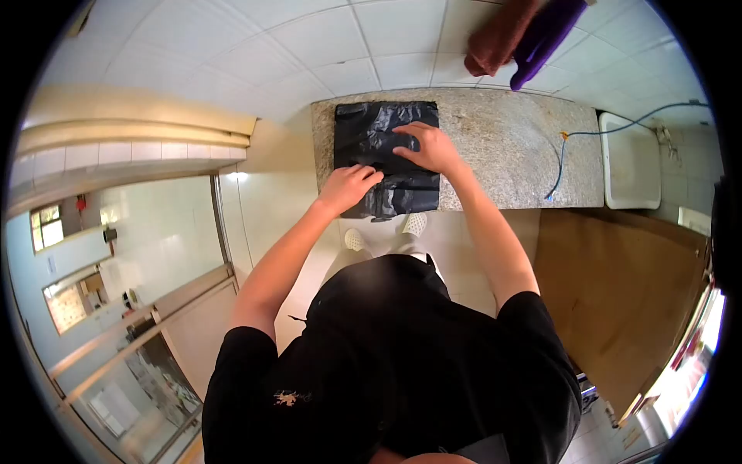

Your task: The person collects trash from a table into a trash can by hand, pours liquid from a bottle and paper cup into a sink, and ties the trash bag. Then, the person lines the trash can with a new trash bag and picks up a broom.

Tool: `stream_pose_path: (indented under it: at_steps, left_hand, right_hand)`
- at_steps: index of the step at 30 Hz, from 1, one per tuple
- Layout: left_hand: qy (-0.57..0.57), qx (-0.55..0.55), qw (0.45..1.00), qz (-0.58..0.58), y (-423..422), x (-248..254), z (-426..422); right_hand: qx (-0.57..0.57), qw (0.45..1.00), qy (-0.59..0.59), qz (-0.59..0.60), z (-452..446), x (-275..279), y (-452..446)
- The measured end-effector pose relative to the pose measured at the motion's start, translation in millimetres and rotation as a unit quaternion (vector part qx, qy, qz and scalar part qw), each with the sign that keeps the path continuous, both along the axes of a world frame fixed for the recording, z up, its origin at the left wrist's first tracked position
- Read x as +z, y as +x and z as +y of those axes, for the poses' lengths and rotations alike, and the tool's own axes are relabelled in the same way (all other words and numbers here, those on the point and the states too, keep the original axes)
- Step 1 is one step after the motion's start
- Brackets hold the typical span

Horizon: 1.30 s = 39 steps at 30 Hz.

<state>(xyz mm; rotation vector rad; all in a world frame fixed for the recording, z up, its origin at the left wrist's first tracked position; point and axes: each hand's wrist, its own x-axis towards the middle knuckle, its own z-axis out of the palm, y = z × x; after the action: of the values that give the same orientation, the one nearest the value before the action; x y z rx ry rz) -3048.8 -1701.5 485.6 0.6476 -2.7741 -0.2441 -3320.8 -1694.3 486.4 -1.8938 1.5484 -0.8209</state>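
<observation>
A black plastic bag (386,116) lies spread and creased on the left end of a speckled stone counter (502,147), its near edge hanging over the front. My left hand (350,189) is on the bag's near left part, fingers bent and closed on a fold of the plastic. Farther back and to the right, my right hand (430,147) is over the bag with thumb and fingers apart. Nothing shows between those fingers. The undersides of both hands are hidden.
At the counter's right end is a white sink (634,166), with a blue cord (558,166) leading toward it. Brown and purple cloths (502,39) hang on the tiled wall behind. A brown board (618,294) stands at the right, and a window frame (220,224) at the left.
</observation>
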Motion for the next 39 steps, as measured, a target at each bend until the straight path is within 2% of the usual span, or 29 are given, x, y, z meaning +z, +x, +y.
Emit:
stream_pose_path:
  at_steps: [1,2,5,9,12,13,15,17,18,19,21,25,27,29,31,32,33,35,37,39]
  left_hand:
    - [0.001,0.01,1.0,0.005,3,-2,6]
    - [0.007,0.021,1.0,0.011,4,-4,10]
    - [-0.001,0.049,0.999,0.023,9,-12,16]
    - [0.038,0.073,0.996,0.022,16,-5,18]
    - [0.047,0.107,0.993,-0.031,38,-9,18]
    - [0.058,0.114,0.991,-0.032,49,1,19]
    - [0.083,0.13,0.987,-0.037,81,24,29]
    - [0.08,0.18,0.979,-0.058,125,37,55]
    - [0.094,0.197,0.971,-0.101,151,40,72]
    - [0.107,0.213,0.96,-0.144,179,43,92]
    - [0.135,0.25,0.954,-0.098,231,42,145]
    - [0.24,0.383,0.878,-0.158,293,27,270]
    - [0.292,0.465,0.811,-0.202,321,12,331]
    - [0.331,0.536,0.743,-0.224,365,-8,398]
    - [0.372,0.569,0.691,-0.247,407,-16,440]
    - [0.388,0.594,0.658,-0.253,420,-15,456]
    - [0.327,0.605,0.695,-0.207,424,-13,457]
    - [0.194,0.613,0.755,-0.126,420,6,416]
    - [0.151,0.63,0.762,0.004,423,17,365]
    - [0.205,0.604,0.765,0.085,452,25,319]
  right_hand:
    - [0.046,0.998,-0.025,0.037,-2,-6,5]
    - [0.062,0.996,0.024,0.065,-4,-12,9]
    - [0.064,0.978,0.149,0.13,-1,0,27]
    - [0.021,0.954,0.205,0.216,0,-35,39]
    - [-0.014,0.96,0.162,0.23,-16,-70,24]
    - [-0.046,0.969,0.135,0.203,-25,-83,17]
    - [-0.091,0.975,0.164,0.121,-52,-138,-4]
    - [-0.143,0.977,0.154,0.03,-62,-148,-10]
    - [-0.191,0.967,0.164,0.044,-69,-150,-10]
    - [-0.221,0.968,0.108,0.056,-69,-156,-10]
    - [-0.251,0.961,0.117,0.018,-69,-162,-7]
    - [-0.231,0.971,0.03,0.047,-56,-196,1]
    - [-0.231,0.972,-0.008,0.04,-50,-197,7]
    - [-0.244,0.968,0.002,0.059,-46,-184,15]
    - [-0.219,0.973,0.009,0.074,-50,-186,8]
    - [-0.245,0.969,0.019,-0.012,-54,-200,7]
    - [-0.259,0.965,-0.002,0.037,-55,-163,21]
    - [-0.268,0.948,-0.138,0.098,-47,-131,38]
    - [-0.258,0.95,-0.164,0.057,-35,-89,88]
    - [-0.101,0.991,-0.053,-0.073,-21,-84,158]
